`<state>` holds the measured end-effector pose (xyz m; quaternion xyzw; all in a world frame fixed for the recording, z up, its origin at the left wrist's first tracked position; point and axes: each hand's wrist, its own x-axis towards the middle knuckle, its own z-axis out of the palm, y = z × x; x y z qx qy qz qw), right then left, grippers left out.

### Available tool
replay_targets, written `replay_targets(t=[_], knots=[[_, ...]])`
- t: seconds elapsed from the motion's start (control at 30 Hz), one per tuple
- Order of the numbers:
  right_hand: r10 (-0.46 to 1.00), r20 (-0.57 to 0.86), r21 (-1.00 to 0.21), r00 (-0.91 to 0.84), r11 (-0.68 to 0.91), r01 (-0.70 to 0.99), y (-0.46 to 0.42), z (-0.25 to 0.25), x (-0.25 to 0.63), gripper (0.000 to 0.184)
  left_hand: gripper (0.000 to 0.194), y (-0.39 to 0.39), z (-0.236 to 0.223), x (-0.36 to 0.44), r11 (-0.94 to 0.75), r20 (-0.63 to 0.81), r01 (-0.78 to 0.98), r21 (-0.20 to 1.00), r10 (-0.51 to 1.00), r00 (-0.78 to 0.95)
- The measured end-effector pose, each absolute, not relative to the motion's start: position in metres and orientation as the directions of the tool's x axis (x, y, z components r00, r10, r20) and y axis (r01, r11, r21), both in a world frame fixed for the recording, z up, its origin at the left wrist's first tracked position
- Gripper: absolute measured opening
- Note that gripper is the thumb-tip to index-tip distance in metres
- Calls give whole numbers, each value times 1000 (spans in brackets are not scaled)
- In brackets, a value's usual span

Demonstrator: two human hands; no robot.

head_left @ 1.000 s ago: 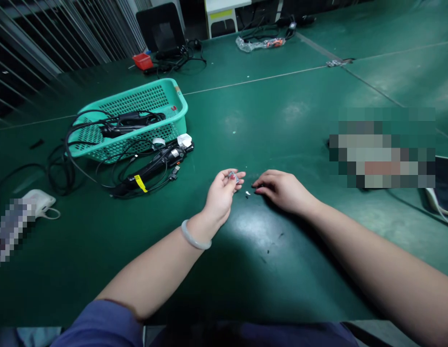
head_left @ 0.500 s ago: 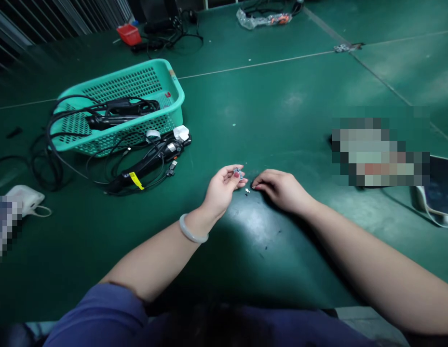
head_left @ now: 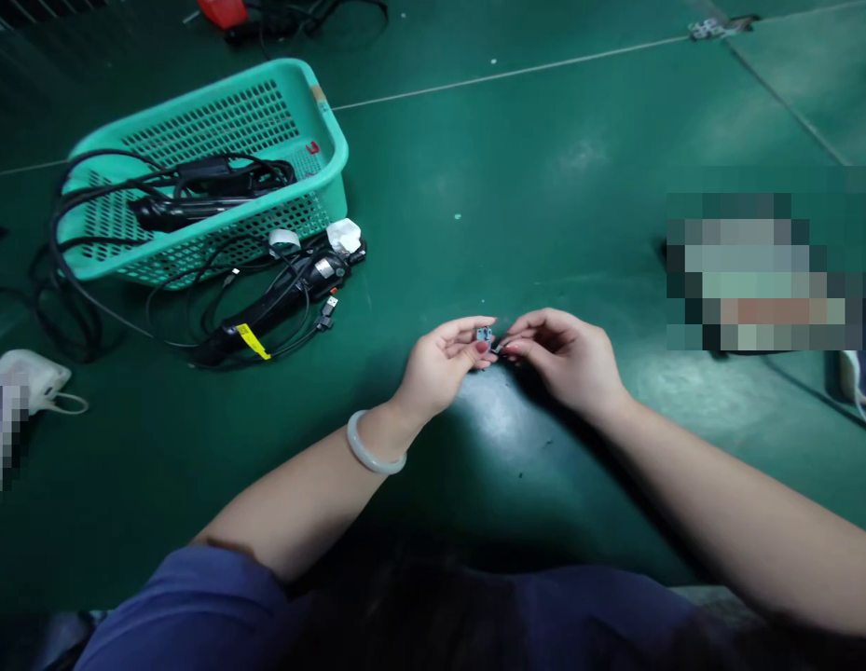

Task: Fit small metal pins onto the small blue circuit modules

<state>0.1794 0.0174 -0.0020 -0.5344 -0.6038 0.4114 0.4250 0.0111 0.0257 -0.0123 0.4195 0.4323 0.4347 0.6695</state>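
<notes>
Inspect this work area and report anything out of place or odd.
Black cables hang over the left end of the green basket and sprawl on the table, which looks untidy. A dark speck lies loose, perhaps debris. The blue part in the left hand is too small to judge for damage.

Across the green table [head_left: 579, 224] I see a basket [head_left: 326, 193] on the left, a black tool [head_left: 187, 212] lying inside it among black cables [head_left: 279, 172], some of which loop out over its left rim. Just in front of it I make out a second tool [head_left: 289, 294] with a yellow tag [head_left: 254, 342], a white scrap [head_left: 344, 236] at its far end and a USB plug [head_left: 327, 312] beside it. A white box [head_left: 31, 377] sits near my left edge. At the top I catch part of a red tray [head_left: 223, 11] and a bracket [head_left: 719, 28] by the table seam; on my right, pixels hide an object [head_left: 768, 280] I cannot identify
</notes>
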Motion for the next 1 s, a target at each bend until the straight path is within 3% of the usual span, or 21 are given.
replay_targets(t=[0.07,0.2,0.4,0.6,1.0], knots=[[996,90,-961,-25,94,259,16,-1,178,11,37,24,-13,12,248,-188,-202,947,942,278],[983,184,-914,-14,177,366,14,2,176,11,48,21,-13,12,225,-168,-146,963,931,325],[953,301,-797,-37,272,539,11,5,173,10,42,19,-14,11,155,-131,-53,986,940,316],[915,398,-684,-60,340,646,7,6,171,10,37,18,-10,12,119,-89,-79,990,946,311],[929,370,-721,-25,304,623,5,4,173,10,35,15,-7,13,73,-46,-89,993,961,273]])
